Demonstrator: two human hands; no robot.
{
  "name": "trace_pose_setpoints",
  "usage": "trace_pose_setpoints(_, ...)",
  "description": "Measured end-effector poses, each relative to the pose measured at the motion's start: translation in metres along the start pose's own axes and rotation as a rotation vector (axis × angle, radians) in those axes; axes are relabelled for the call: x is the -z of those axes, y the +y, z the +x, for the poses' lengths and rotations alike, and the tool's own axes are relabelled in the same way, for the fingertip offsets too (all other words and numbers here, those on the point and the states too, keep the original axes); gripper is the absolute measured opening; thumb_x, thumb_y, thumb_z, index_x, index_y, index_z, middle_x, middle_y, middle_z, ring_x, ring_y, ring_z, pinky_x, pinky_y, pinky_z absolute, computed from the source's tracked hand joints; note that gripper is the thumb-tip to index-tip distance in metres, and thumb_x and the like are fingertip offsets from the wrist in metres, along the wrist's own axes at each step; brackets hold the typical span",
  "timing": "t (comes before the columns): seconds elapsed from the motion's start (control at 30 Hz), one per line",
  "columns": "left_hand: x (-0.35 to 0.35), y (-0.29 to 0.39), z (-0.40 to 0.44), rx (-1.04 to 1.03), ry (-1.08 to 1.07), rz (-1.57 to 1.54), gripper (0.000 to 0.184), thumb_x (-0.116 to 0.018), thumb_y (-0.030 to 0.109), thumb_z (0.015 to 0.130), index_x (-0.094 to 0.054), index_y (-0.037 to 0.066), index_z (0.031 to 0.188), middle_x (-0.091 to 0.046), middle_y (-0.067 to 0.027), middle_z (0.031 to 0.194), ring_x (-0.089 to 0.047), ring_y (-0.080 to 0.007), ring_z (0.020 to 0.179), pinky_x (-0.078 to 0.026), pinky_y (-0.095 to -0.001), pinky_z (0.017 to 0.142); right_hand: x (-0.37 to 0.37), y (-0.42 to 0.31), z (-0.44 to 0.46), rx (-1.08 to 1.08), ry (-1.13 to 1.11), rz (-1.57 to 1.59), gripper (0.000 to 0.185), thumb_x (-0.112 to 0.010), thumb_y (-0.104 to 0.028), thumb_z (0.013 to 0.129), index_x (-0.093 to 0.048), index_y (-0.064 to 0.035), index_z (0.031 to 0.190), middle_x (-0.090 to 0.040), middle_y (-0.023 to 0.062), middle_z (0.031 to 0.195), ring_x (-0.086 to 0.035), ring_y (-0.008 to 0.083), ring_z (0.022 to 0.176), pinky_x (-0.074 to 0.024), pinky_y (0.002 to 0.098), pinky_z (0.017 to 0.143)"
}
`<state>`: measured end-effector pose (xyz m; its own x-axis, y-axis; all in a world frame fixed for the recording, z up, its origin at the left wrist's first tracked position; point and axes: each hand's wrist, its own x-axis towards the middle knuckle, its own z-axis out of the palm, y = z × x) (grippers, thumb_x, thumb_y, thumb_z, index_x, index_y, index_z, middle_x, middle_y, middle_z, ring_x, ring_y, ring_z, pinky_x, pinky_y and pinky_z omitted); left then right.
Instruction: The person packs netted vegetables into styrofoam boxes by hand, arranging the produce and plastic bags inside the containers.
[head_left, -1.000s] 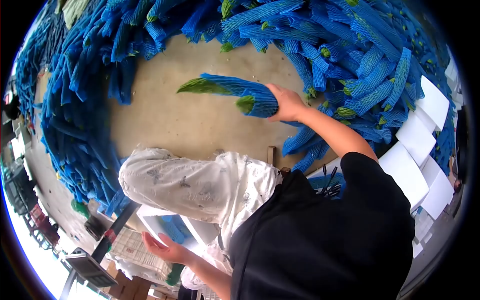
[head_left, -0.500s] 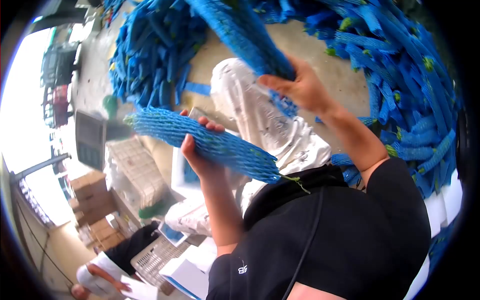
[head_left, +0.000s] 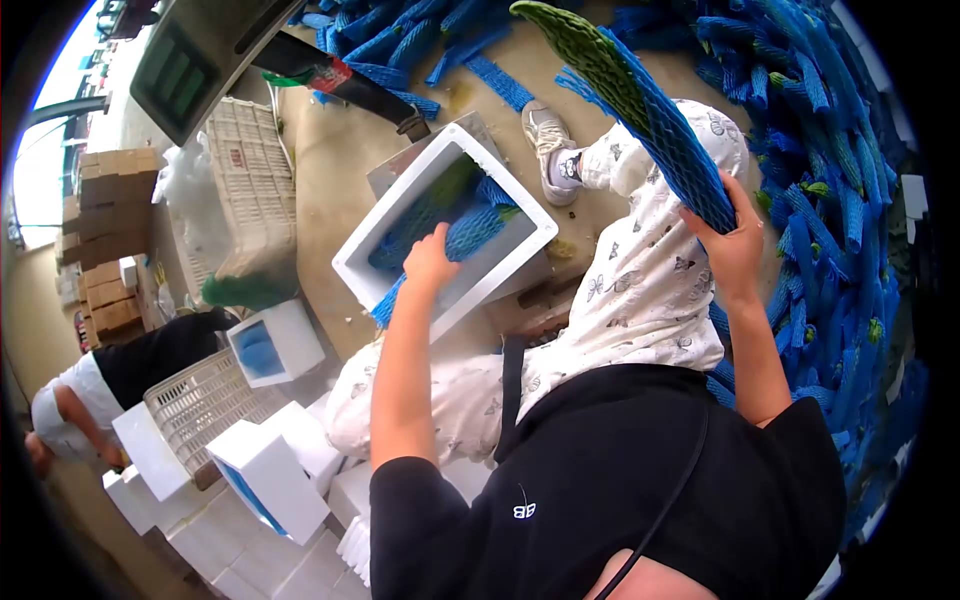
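Note:
My left hand (head_left: 432,262) reaches into a white foam box (head_left: 398,215), its fingers closed round a bitter melon in a blue foam net (head_left: 474,232). Other netted bitter melons (head_left: 400,235) lie in the box beside it. Raised over my leg, my right hand (head_left: 735,240) grips the lower end of another bitter melon (head_left: 585,65). A blue net sleeve (head_left: 690,165) covers this one's lower part, while its bumpy green tip sticks out bare.
Piles of blue-netted bitter melons (head_left: 830,190) curve round my right side and the far floor. A scale display (head_left: 178,75) stands at upper left. Crates (head_left: 250,180), foam boxes (head_left: 270,480) and cartons (head_left: 110,210) fill the left, where another person (head_left: 80,400) bends over.
My left hand has lowered its netted bitter melon into the foam box. My right hand has moved right, and its melon's green tip now shows. The view has shifted.

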<state>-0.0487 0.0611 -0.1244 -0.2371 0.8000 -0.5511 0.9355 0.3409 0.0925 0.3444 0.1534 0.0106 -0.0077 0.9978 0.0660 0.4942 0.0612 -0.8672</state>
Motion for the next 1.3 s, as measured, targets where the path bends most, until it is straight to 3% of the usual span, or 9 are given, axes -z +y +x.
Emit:
trace_pose_setpoints(0.23,-0.019,-0.011,-0.013,-0.198,0.479,-0.067,0.073,-0.081,0.025,0.056,-0.051,0.015,0.122,-0.061,-0.0089,0.099,-0.06,-0.03,0.097,-0.049,-0.041,0.074,-0.038,-0.03,0.011,0.236,-0.221,-0.238,0.051,-0.075,-0.001,0.071,-0.059,-0.0028,0.119,-0.066,0.0131,0.106,-0.063,0.0237,0.098,-0.0475,0.0312,0.086)
trace_pose_setpoints(0.33,0.014,-0.021,-0.033,0.089,-0.024,-0.125,0.075,-0.077,0.031,0.061,-0.047,0.018,0.128,-0.066,-0.0126,0.091,-0.065,-0.0329,0.087,-0.051,-0.0431,0.071,-0.06,-0.047,0.03,0.353,-0.372,-0.27,0.051,-0.075,-0.001,0.071,-0.059,-0.005,0.119,-0.065,0.0141,0.103,-0.064,0.0277,0.095,-0.0481,0.0332,0.084)
trace_pose_setpoints(0.43,0.026,-0.04,-0.062,0.252,0.043,-0.164,0.06,-0.075,0.031,0.064,-0.057,0.012,0.118,-0.067,-0.0139,0.085,-0.066,-0.0306,0.08,-0.052,-0.0393,0.071,-0.075,-0.049,0.034,0.317,-0.561,-0.196,0.056,-0.073,-0.005,0.076,-0.053,-0.0065,0.128,-0.064,0.0162,0.111,-0.064,0.0266,0.097,-0.0487,0.0313,0.085)
trace_pose_setpoints(0.57,0.048,-0.067,-0.139,0.341,0.17,-1.544,0.044,-0.073,0.03,0.072,-0.059,0.007,0.106,-0.066,-0.0194,0.101,-0.066,-0.0275,0.087,-0.053,-0.0435,0.084,-0.111,-0.059,0.0,0.229,-0.671,0.149,0.069,-0.069,-0.006,0.081,-0.039,-0.01,0.143,-0.062,0.0153,0.12,-0.061,0.0169,0.103,-0.0464,0.029,0.09)
trace_pose_setpoints(0.73,0.04,0.019,-0.176,-0.497,0.69,-2.203,0.107,-0.074,0.056,0.069,-0.013,0.02,0.149,-0.026,-0.0261,0.147,-0.032,-0.0449,0.133,-0.034,-0.0544,0.107,-0.173,-0.101,-0.065,0.02,-1.345,0.532,0.063,-0.068,-0.025,0.085,-0.041,-0.0108,0.14,-0.061,0.0153,0.117,-0.058,0.0175,0.106,-0.044,0.0316,0.093)
trace_pose_setpoints(0.87,0.04,0.036,-0.201,-0.673,0.911,-2.316,0.108,-0.077,0.05,0.065,-0.019,0.008,0.146,-0.037,-0.0158,0.141,-0.041,-0.0346,0.127,-0.031,-0.0543,0.109,-0.17,-0.138,-0.077,0.335,-1.52,0.22,0.063,-0.062,-0.04,0.087,-0.041,-0.0119,0.138,-0.066,0.0218,0.097,-0.065,0.0345,0.094,-0.0482,0.0383,0.087)
trace_pose_setpoints(1.0,0.06,0.034,-0.255,-0.976,1.041,-2.216,0.095,-0.066,0.048,0.07,-0.026,-0.002,0.14,-0.045,-0.0186,0.129,-0.046,-0.0307,0.122,-0.029,-0.0502,0.112,-0.167,-0.167,-0.108,0.409,-1.712,0.378,0.073,-0.05,-0.052,0.091,-0.027,-0.0082,0.145,-0.049,0.0233,0.128,-0.055,0.0373,0.113,-0.0408,0.0426,0.098)
trace_pose_setpoints(1.17,0.047,0.033,-0.33,-0.474,1.494,-2.075,0.107,-0.062,0.055,0.063,-0.018,0.004,0.146,-0.038,-0.0197,0.138,-0.037,-0.0324,0.133,-0.017,-0.0572,0.115,-0.167,-0.175,-0.158,0.78,-1.612,0.543,0.074,-0.066,-0.042,0.083,-0.032,-0.0089,0.14,-0.053,0.0221,0.122,-0.056,0.0333,0.112,-0.0478,0.0408,0.088)
trace_pose_setpoints(1.3,0.017,0.043,-0.35,0.11,1.706,-1.875,0.09,-0.055,0.043,0.068,-0.026,0.004,0.144,-0.044,-0.017,0.134,-0.045,-0.0324,0.12,-0.036,-0.0479,0.102,-0.173,-0.197,-0.162,0.304,-1.848,0.65,0.065,-0.072,-0.032,0.08,-0.041,-0.0103,0.133,-0.059,0.0142,0.111,-0.059,0.0243,0.103,-0.0467,0.0348,0.089)
